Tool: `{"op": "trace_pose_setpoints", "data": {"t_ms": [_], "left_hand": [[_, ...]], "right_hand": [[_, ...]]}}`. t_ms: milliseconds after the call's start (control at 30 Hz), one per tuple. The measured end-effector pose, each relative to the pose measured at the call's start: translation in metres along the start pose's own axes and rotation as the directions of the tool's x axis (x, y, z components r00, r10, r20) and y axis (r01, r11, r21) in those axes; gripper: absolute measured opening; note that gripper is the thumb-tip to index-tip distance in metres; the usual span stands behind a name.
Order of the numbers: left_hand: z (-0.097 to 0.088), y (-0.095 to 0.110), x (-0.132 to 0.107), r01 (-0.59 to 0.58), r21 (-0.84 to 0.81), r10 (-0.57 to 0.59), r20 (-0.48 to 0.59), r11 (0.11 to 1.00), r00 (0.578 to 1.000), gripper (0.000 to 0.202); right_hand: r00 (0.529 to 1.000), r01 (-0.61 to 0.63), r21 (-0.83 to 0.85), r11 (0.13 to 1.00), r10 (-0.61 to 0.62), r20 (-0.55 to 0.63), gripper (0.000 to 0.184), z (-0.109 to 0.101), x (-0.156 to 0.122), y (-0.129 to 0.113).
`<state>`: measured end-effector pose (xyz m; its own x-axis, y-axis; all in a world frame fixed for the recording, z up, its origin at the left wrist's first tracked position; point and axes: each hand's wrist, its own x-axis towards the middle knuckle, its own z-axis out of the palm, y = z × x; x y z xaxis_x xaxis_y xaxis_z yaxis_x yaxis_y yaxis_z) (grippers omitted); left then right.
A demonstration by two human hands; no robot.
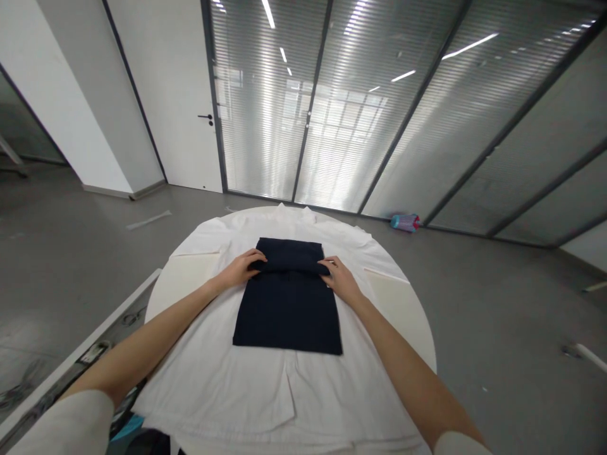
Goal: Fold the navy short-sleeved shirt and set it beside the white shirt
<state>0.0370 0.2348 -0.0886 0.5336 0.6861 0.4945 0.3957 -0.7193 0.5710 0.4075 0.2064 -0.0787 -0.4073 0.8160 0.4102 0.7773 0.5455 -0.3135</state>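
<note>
A dark navy folded cloth garment (288,313) lies on a white shirt (256,395) that is spread flat over a round table. Its far part is turned over into a thick fold across the width. My left hand (241,266) grips the left end of this fold, fingers curled over the fabric. At the right end, my right hand (340,279) pinches the same fold, with some fingertips hidden beneath the cloth. The shirt's sleeves extend to both sides, its collar lies at the far edge, and its hem hangs over the near edge.
The pale rim of the round table (420,322) shows beside the shirt. A white-framed structure (128,303) with cables inside stands at the left. On the floor near the glass partition (346,126) lies a blue and pink bundle (404,222). A white door (171,95) is at the back.
</note>
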Motion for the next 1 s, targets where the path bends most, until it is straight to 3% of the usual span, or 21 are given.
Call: {"op": "trace_pose_setpoints", "data": {"t_ms": [233,367,533,633,767,833,900,1000], "left_hand": [[-0.015,0.011,0.001,0.027,0.024,-0.025,-0.103,0.999,0.994,0.026],[-0.011,0.006,-0.003,0.022,0.086,-0.029,0.084,0.996,0.996,0.028],[-0.011,0.007,-0.006,-0.009,0.208,-0.031,0.188,0.978,0.982,0.033],[-0.028,0.025,-0.001,-0.006,0.312,-0.083,0.27,0.95,0.959,0.037],[-0.043,0.052,0.027,0.073,0.478,-0.139,0.105,0.875,0.985,0.044],[-0.033,0.056,0.048,0.05,0.529,-0.105,0.073,0.847,0.992,0.048],[-0.011,0.051,0.065,0.008,0.575,-0.095,0.121,0.818,0.988,0.049],[0.027,0.031,0.074,0.033,0.621,-0.184,0.181,0.783,0.966,0.053]], "right_hand": [[0.999,0.001,-0.069,0.998,-0.004,-0.05,0.026,-0.013,0.005,-0.01],[0.983,0.006,-0.137,0.991,0.02,0.182,0.022,-0.019,0.003,-0.015],[0.961,-0.014,-0.171,0.985,0.06,0.27,0.023,-0.026,0.004,-0.021],[0.97,-0.03,-0.191,0.981,0.074,0.23,0.021,-0.038,0.009,-0.027],[0.995,-0.069,-0.068,0.995,0.074,0.069,0.038,-0.041,0.033,-0.048],[0.992,-0.085,-0.052,0.995,0.089,0.091,0.048,-0.03,0.052,-0.063],[0.981,-0.099,-0.07,0.993,0.109,0.163,0.054,-0.013,0.07,-0.075],[0.969,-0.104,-0.078,0.991,0.119,0.215,0.05,0.008,0.087,-0.084]]}}
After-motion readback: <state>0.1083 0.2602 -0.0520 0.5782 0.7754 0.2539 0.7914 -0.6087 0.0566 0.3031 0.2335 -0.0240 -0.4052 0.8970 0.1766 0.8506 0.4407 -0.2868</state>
